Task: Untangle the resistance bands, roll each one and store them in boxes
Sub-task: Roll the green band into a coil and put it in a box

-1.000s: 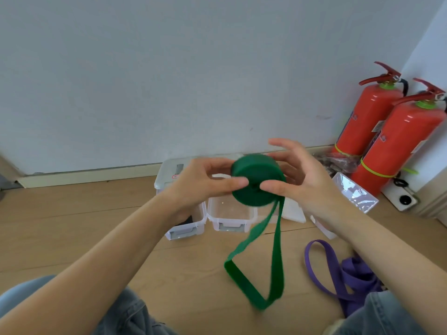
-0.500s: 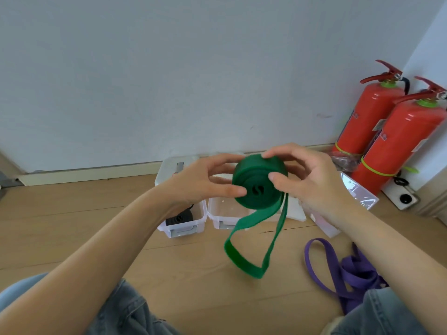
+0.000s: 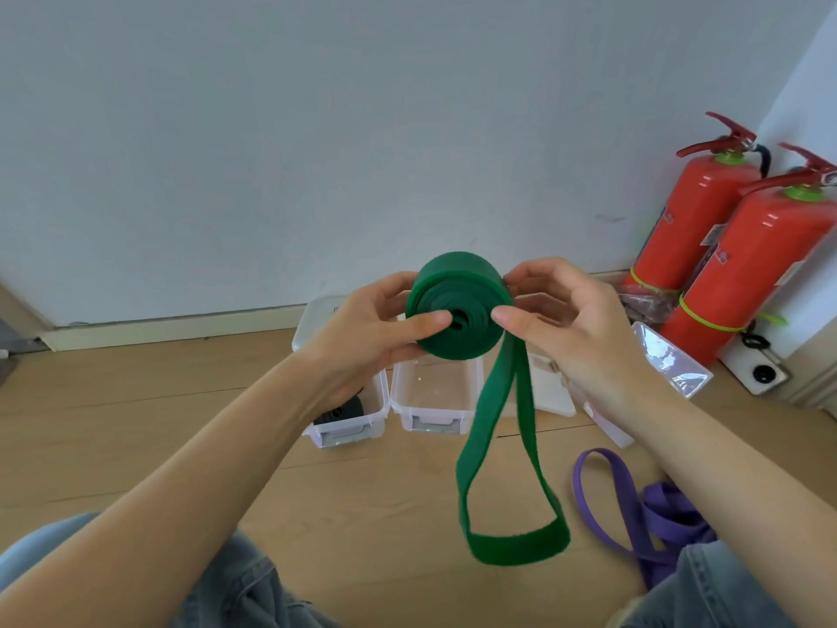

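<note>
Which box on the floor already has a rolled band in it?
Look to the row of clear plastic boxes on the wooden floor by the white wall, under the green band. It is the leftmost box, below the left hand. Unlike the bare middle box beside it, it holds a black roll.

Two boxes (image 3: 435,401) sat side by side before wall (image 3: 317,129), extinguishers (image 3: 724,247) stood right, loose band (image 3: 634,505) lay right of boxes.

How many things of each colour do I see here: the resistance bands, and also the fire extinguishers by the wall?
Green band, partly rolled, held in both hands: 1
Purple band, loose on the floor: 1
Black roll in the left box, likely a band: 1
Red fire extinguishers: 2
Total: 5
</note>
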Motion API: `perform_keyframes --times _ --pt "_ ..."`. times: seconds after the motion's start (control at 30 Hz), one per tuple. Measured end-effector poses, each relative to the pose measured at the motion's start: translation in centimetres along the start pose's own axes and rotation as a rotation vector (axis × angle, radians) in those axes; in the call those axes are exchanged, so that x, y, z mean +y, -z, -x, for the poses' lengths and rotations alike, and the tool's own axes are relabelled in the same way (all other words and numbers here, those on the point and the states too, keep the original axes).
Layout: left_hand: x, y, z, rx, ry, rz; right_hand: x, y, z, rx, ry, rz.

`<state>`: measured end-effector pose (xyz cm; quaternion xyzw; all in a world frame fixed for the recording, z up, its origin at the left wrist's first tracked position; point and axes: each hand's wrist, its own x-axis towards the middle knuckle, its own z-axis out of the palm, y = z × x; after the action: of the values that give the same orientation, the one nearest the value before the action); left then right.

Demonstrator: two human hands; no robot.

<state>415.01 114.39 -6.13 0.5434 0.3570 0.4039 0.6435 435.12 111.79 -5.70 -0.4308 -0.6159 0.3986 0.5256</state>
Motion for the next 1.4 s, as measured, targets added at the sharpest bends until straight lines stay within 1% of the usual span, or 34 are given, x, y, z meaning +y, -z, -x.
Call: perform_keyframes --times 0.03,0.1,0.17,0.2,0.23,0.3,0.4,0.47,0.53,0.6,0.67,0.7,0.77,0.83,0.87,0.93,1.03,1.1,1.13,1.17,1.2,1.3,1.4 --pt "0.2 0.3 0.0 -0.015 -0.005 -0.124 0.0 0.2 0.0 -0.014 0.016 0.057" --pt "0.5 0.5 0.1 -0.093 0.013 -0.354 -0.1 0.4 0.1 -0.084 0.072 0.239" --pt "0.4 0.3 0.2 -0.183 0.061 -0.427 -0.1 0.1 0.4 -0.162 0.155 0.408" --pt "0.2 0.1 0.3 -0.204 0.073 -0.436 0.0 -0.1 0.5 -0.181 0.171 0.425" --pt "0.1 0.0 0.4 -0.208 0.069 -0.433 0.1 -0.2 0.6 -0.188 0.161 0.395" --pt "0.2 0.2 0.6 -0.189 0.041 -0.377 0.3 -0.2 0.6 -0.186 0.055 0.221" --pt "0.6 1.0 0.5 -0.094 0.020 -0.154 0.6 0.1 0.3 -0.151 -0.083 -0.013" --pt "0.7 1.1 0.3 -0.058 0.028 0.010 0.9 0.0 0.3 -0.085 -0.108 -0.117" --pt "0.5 0.9 0.1 -0.052 0.051 0.093 1.0 -0.3 0.2 -0.036 -0.084 -0.130" --pt "0.4 0.9 0.2 -0.070 0.087 0.051 0.8 -0.2 0.1 -0.022 -0.057 -0.074" --pt "0.5 0.9 0.3 -0.104 0.076 -0.152 0.6 0.3 0.1 -0.034 -0.020 0.017" --pt "0.5 0.9 0.3 -0.128 0.065 -0.247 0.4 0.4 0.1 -0.057 0.007 0.096" --pt "0.3 0.7 0.4 -0.174 0.076 -0.355 0.3 0.2 0.3 -0.119 0.059 0.278" --pt "-0.1 0.2 0.4 -0.180 0.072 -0.444 0.4 -0.1 0.7 -0.167 0.066 0.349" --pt "-0.3 0.2 0.5 -0.170 0.058 -0.455 0.5 -0.1 0.8 -0.180 0.047 0.334" --pt "-0.4 0.3 0.6 -0.147 0.032 -0.381 0.5 0.1 0.7 -0.195 -0.036 0.219" --pt "-0.1 0.9 0.3 -0.086 0.020 -0.112 0.5 0.5 0.3 -0.151 -0.129 0.025" --pt "0.0 1.0 0.1 -0.071 0.034 0.064 0.7 0.4 0.2 -0.069 -0.114 -0.009" --pt "0.1 1.0 0.0 -0.081 0.049 0.107 0.6 0.4 0.2 -0.036 -0.087 -0.001" --pt "0.3 1.1 0.0 -0.096 0.072 0.102 0.6 0.3 0.1 -0.019 -0.060 0.013" --pt "0.4 1.2 0.0 -0.111 0.092 0.043 0.5 0.4 0.1 -0.014 -0.040 0.028" --pt "0.7 1.5 0.0 -0.147 0.074 -0.229 0.3 0.7 0.1 -0.044 -0.014 0.107" --pt "0.7 1.0 0.4 -0.208 0.059 -0.277 0.1 0.7 0.0 -0.118 0.000 0.161"
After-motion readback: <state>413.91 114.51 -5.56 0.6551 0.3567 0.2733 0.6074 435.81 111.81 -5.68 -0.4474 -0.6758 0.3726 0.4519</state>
